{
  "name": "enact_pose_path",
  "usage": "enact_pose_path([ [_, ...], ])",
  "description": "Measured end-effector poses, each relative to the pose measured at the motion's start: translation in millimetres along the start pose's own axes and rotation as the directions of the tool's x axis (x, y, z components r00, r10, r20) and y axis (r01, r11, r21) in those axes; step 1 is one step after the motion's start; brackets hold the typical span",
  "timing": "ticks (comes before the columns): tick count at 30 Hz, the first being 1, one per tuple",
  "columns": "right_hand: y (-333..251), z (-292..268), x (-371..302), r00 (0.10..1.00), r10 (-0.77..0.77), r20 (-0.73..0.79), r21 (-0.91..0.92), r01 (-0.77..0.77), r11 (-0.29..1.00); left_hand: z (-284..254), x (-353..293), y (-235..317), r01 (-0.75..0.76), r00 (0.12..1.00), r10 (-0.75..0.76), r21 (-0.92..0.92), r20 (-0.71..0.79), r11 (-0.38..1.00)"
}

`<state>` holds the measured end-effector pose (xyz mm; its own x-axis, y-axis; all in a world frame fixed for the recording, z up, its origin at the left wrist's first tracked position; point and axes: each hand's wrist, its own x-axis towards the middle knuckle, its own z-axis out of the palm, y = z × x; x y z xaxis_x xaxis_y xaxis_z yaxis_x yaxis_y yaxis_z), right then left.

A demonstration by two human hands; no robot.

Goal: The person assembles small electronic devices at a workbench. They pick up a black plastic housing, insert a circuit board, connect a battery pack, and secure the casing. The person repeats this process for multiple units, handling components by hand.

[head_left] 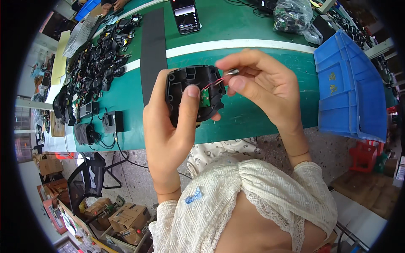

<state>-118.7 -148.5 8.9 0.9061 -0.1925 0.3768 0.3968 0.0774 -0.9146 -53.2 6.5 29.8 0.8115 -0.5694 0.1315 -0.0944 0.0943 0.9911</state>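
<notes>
Centrally, in the head view, the left hand is clamped on a black plastic housing, its thumb laid across the open interior and its other fingers wrapped around the outer side and underneath. This grip presumably steadies the shell with its hollow side facing the wearer. Just right of the left thumb tip, a green circuit board shows inside the cavity. Thin red wires run from there to the right hand, whose thumb and index finger are pinched together on a small dark part at the wire ends, probably to keep it clear of the rim. Beyond the left fingers lies a black strip; farther left, a heap of black parts. Well right of the right fingers stands a blue crate.
</notes>
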Motion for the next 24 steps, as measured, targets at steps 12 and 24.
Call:
enact_pose_path([
  [12,-2.9,-2.2,-0.5,0.999,-0.038,-0.026,0.02,0.039,0.999,6.0,2.3,-13.4,-0.16,0.974,0.213,0.425,-0.079,0.891],
  [24,-6.6,5.7,-9.0,0.981,-0.179,0.077,-0.491,0.194,0.849,2.8,1.9,-20.6,-0.269,0.901,0.422,0.634,-0.1,0.725],
])
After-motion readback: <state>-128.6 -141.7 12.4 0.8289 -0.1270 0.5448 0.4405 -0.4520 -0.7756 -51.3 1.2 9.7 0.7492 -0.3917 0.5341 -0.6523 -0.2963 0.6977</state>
